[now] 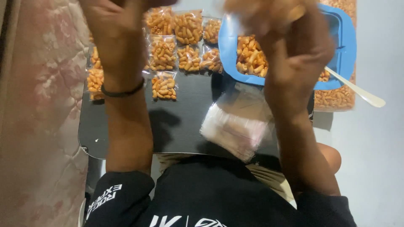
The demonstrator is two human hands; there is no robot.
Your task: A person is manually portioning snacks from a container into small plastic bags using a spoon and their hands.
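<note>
Two hands raised near the top edge, both blurred. Far left: pink flowered cloth (38, 105). Next, a black board (176, 122) across the lap. Left hand (115, 25) up, black band (122, 91) on the wrist; fingers cut off by the frame edge, so cannot tell whether its grip is spread or pressed together, or on what. Behind that arm, small sealed bags (174, 46) of orange snack pieces lie in rows on the board. Centre-right on the board: a stack of empty clear bags (235, 128). Right hand (290, 38) up, fingers curled around a blurred pale thing (256, 12); what it is, cannot tell. Behind it, a blue tray (347, 42) of loose snack pieces, pale spoon (357, 90) sticking out to the right. Grey floor (378, 159) far right.
</note>
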